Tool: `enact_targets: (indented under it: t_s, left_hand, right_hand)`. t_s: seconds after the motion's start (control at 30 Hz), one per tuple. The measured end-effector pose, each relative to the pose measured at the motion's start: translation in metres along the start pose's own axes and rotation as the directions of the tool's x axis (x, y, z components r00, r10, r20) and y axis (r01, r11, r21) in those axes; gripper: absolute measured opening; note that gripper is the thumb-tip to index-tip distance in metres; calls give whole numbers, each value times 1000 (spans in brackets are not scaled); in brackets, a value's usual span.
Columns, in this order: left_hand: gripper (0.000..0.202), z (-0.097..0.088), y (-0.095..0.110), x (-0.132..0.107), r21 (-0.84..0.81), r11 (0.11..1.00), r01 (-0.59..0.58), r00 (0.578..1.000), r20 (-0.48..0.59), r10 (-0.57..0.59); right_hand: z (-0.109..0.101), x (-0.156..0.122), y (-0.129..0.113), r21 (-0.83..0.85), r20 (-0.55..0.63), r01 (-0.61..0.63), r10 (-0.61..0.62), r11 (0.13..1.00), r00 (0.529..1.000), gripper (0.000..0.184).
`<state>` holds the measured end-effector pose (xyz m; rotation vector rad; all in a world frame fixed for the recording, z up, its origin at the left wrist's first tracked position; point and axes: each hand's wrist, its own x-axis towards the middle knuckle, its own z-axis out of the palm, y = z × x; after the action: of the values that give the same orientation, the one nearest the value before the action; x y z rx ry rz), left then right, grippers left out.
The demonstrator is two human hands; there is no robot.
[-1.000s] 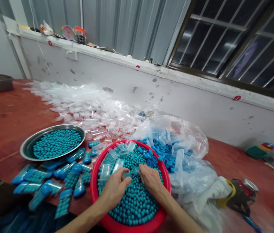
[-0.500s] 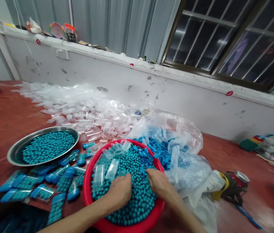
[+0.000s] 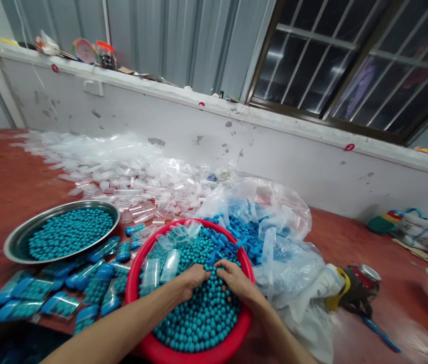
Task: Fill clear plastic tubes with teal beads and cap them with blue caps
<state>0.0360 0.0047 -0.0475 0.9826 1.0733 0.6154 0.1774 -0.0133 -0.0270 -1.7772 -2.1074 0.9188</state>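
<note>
Both hands work inside a red basin (image 3: 133, 283) filled with teal beads (image 3: 191, 323). My left hand (image 3: 194, 280) is closed over the middle of the beads, and a see-through edge shows beside its fingers, apparently a clear plastic case. Close to it, my right hand (image 3: 237, 280) has its fingers curled down at the beads; what they hold is hidden. Blue caps (image 3: 219, 242) lie on the beads just beyond the right fingertips. Clear plastic cases (image 3: 170, 265) rest on the beads at the basin's left side.
At left stands a metal bowl (image 3: 12, 253) of teal beads, with filled blue-capped cases (image 3: 62, 306) before it. Empty clear cases (image 3: 145, 187) are heaped behind. A plastic bag (image 3: 293, 263) with blue caps lies right of the basin, near a red jar (image 3: 368, 280).
My hands have come closer together over the beads. The left hand has moved up and the right hand slightly left. The whole view has shifted slightly.
</note>
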Motion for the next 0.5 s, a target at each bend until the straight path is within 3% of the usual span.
enact_targets:
  t_s: [0.07, 0.13, 0.2, 0.27, 0.37, 0.5]
  left_hand:
    - [21, -6, -1, -5, -86, 996, 36, 995, 91, -28]
    - [20, -11, 1, -10, -157, 987, 42, 990, 140, -19]
    - [20, -13, 3, -13, -208, 977, 41, 985, 170, -6]
    - [21, -14, 6, -15, -233, 972, 37, 983, 185, 7]
    - [26, -16, 12, -20, -242, 970, 8, 980, 193, 40]
    - [31, -21, 18, -29, -203, 979, -37, 983, 167, 71]
  right_hand:
    - [-5, -6, 1, 71, 13, -15, 14, 997, 1000, 30]
    - [-10, -12, 1, 27, -73, 42, -40, 999, 997, 29]
    - [-15, -14, -2, -189, -205, 99, -138, 977, 969, 30]
    - [-18, -9, -7, -433, -259, 94, -224, 896, 940, 36]
    - [-17, 11, -15, -628, -167, 116, -279, 769, 946, 38]
    - [-10, 36, -21, -688, -84, 155, -290, 709, 953, 29]
